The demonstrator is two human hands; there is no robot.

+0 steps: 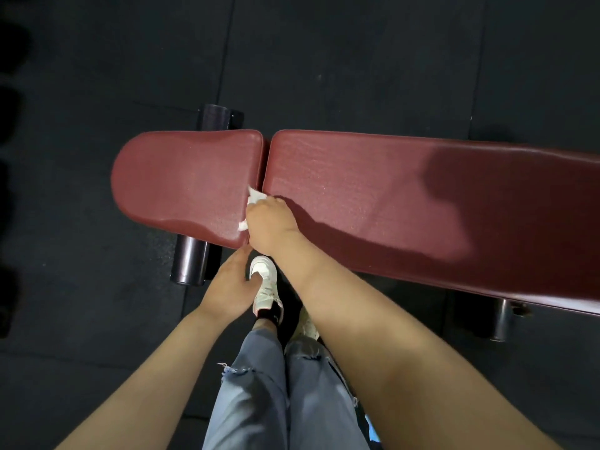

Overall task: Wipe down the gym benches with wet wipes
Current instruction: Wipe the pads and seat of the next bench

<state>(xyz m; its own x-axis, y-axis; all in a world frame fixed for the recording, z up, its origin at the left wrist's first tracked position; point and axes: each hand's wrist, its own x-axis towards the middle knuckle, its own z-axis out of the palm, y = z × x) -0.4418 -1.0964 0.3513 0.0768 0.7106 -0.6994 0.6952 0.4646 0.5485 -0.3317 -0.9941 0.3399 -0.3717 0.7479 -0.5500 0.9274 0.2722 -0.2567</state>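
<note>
The right hand (pixel 271 222) is clamping a crumpled wet wipe (pixel 255 203) against the maroon bench (pixel 389 190) near its front edge, working the seam between seat and back pads. The left hand (pixel 227 287) is hanging loose, fingers relaxed, holding nothing; next, I judge, long strokes along the back pad are called for

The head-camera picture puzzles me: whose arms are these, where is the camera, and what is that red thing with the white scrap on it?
There is no machine here. A person wears a wide-angle camera on the head, so you look down along their own bare arms and legs.

The long dark red padded gym bench has two cushions with a narrow gap between them, and stands on black legs over a dark rubber floor.

The right hand presses a crumpled white wet wipe onto the bench at that gap. The left hand hangs below the bench edge, its fingertips near the padding, holding nothing. Below it you see a white sneaker.
</note>
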